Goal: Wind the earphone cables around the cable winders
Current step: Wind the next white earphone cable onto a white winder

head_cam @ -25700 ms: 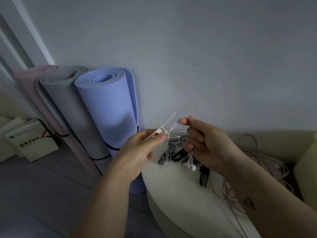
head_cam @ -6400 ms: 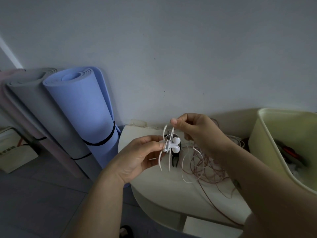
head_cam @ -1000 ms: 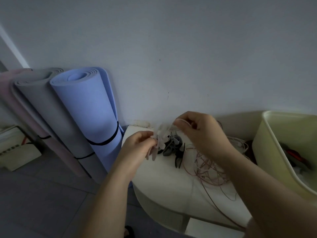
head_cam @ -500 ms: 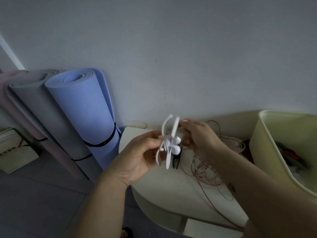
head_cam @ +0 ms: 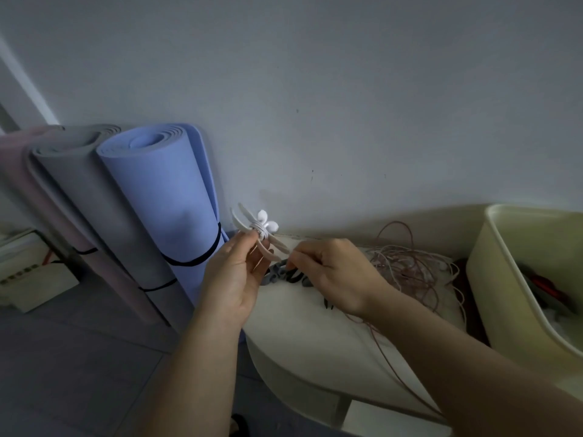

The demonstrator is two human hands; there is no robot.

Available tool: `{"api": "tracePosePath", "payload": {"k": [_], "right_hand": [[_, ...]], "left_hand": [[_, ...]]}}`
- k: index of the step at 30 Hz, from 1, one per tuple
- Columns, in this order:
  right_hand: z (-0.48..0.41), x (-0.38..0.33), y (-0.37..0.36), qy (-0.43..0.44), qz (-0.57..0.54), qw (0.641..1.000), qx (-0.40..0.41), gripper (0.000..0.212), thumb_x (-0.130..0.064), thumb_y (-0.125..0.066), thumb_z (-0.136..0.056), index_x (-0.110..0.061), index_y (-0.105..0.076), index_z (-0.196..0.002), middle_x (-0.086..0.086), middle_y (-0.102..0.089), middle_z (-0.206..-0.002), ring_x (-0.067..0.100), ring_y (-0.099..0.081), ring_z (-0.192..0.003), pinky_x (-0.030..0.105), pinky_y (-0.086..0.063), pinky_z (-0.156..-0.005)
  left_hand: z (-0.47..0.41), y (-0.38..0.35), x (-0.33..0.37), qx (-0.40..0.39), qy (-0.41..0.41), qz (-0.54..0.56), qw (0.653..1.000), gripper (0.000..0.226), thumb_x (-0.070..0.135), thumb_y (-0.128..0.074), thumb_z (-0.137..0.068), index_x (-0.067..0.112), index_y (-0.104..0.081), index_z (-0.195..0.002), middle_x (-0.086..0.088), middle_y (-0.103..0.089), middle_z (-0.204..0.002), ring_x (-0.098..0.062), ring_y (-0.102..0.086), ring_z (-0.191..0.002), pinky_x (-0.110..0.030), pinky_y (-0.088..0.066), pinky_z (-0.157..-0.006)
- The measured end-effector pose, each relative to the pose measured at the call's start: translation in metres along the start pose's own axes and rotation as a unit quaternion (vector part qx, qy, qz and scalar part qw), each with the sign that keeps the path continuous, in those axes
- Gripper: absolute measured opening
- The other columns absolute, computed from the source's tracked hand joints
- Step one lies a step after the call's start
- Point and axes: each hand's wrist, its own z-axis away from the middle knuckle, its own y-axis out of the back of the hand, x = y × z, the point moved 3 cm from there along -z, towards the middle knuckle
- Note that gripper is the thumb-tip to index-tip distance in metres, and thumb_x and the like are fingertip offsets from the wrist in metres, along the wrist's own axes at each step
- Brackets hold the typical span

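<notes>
My left hand [head_cam: 233, 275] pinches a white cable winder [head_cam: 243, 220] between thumb and fingertips and holds it up in front of the wall. White earphone cable is wrapped round its middle, and the two white earbuds [head_cam: 266, 223] stick out on top. My right hand [head_cam: 334, 274] is just to the right, fingers curled round the winder's lower right arm; whether it also holds cable is hidden. Dark grey and black winders [head_cam: 285, 275] lie on the cream table [head_cam: 315, 342] below my hands. A tangle of pinkish cables [head_cam: 410, 266] lies behind my right hand.
Rolled mats, blue [head_cam: 164, 200], grey [head_cam: 85, 197] and pink, lean on the wall at the left. A pale yellow bin [head_cam: 504, 279] with items inside stands at the right. A white box [head_cam: 28, 272] sits on the grey floor at far left.
The wound winder has turned in my left hand and sits a little higher, earbuds now on top. My right hand has dropped lower onto the winder's arm.
</notes>
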Motion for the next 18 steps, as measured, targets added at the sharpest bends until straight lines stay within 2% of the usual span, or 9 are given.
{"api": "tracePosePath", "payload": {"k": [4,6,8,9,11,14,16,18], "right_hand": [[0.002,0.003,0.013,0.008,-0.01,0.997,0.075,0.026,-0.028,-0.052,-0.095,-0.015,-0.064,-0.076,-0.003,-0.049,-0.054,0.011,-0.041,-0.048,0.031,-0.035,-0.05],[0.002,0.006,0.02,0.002,-0.029,0.993,0.114,0.022,-0.03,-0.055,-0.093,-0.018,-0.065,-0.077,-0.001,-0.053,-0.054,0.011,-0.041,-0.046,0.029,-0.036,-0.049],[0.002,0.01,0.028,-0.008,-0.045,0.988,0.145,0.022,-0.032,-0.058,-0.091,-0.018,-0.066,-0.077,0.002,-0.057,-0.056,0.01,-0.043,-0.046,0.027,-0.037,-0.049],[0.002,0.012,0.031,-0.013,-0.047,0.987,0.153,0.021,-0.032,-0.06,-0.091,-0.019,-0.066,-0.076,0.001,-0.056,-0.055,0.008,-0.043,-0.046,0.024,-0.036,-0.049],[0.001,0.016,0.037,-0.026,-0.052,0.985,0.162,0.02,-0.032,-0.062,-0.09,-0.019,-0.067,-0.076,0.001,-0.056,-0.055,0.006,-0.041,-0.046,0.019,-0.035,-0.048],[0.001,0.021,0.042,-0.049,-0.086,0.982,0.163,0.019,-0.031,-0.063,-0.09,-0.019,-0.067,-0.075,-0.004,-0.058,-0.057,0.002,-0.045,-0.048,0.011,-0.035,-0.048],[0.0,0.025,0.042,-0.075,-0.142,0.976,0.145,0.022,-0.032,-0.062,-0.09,-0.016,-0.068,-0.076,0.001,-0.06,-0.062,0.002,-0.045,-0.05,0.011,-0.036,-0.051],[-0.002,0.032,0.041,-0.118,-0.214,0.963,0.114,0.024,-0.033,-0.062,-0.09,-0.015,-0.07,-0.076,0.005,-0.055,-0.064,0.009,-0.045,-0.057,0.017,-0.039,-0.056]], "left_hand": [[0.003,-0.003,0.003,-0.02,-0.047,-0.186,0.981,0.008,0.012,-0.061,-0.088,0.01,-0.069,-0.087,0.002,-0.068,-0.071,-0.011,-0.06,-0.074,-0.03,-0.049,-0.073],[0.004,-0.003,0.003,-0.03,-0.051,-0.294,0.954,0.018,0.016,-0.064,-0.083,0.01,-0.069,-0.099,-0.005,-0.068,-0.076,-0.02,-0.061,-0.08,-0.044,-0.052,-0.081],[0.008,-0.007,-0.001,-0.069,-0.029,-0.355,0.932,0.02,0.012,-0.06,-0.087,0.013,-0.068,-0.104,-0.016,-0.069,-0.086,-0.023,-0.06,-0.083,-0.049,-0.051,-0.089],[0.01,-0.009,-0.004,-0.094,-0.012,-0.365,0.926,0.018,0.01,-0.059,-0.087,0.016,-0.069,-0.102,-0.016,-0.07,-0.088,-0.022,-0.06,-0.083,-0.047,-0.052,-0.089],[0.015,-0.012,-0.008,-0.139,0.02,-0.373,0.917,0.016,0.011,-0.061,-0.087,0.021,-0.071,-0.096,-0.005,-0.069,-0.081,-0.014,-0.062,-0.079,-0.034,-0.053,-0.08],[0.016,-0.015,-0.01,-0.185,0.048,-0.345,0.919,0.016,0.009,-0.06,-0.089,0.018,-0.07,-0.097,0.002,-0.069,-0.076,-0.009,-0.061,-0.073,-0.024,-0.047,-0.073],[0.017,-0.016,-0.008,-0.216,0.061,-0.304,0.926,0.016,0.005,-0.059,-0.089,0.014,-0.069,-0.095,0.002,-0.068,-0.075,-0.009,-0.059,-0.072,-0.021,-0.047,-0.071],[0.018,-0.018,-0.008,-0.245,0.071,-0.254,0.933,0.013,0.003,-0.064,-0.084,0.011,-0.069,-0.094,-0.008,-0.069,-0.088,-0.016,-0.06,-0.081,-0.021,-0.049,-0.07]]}}
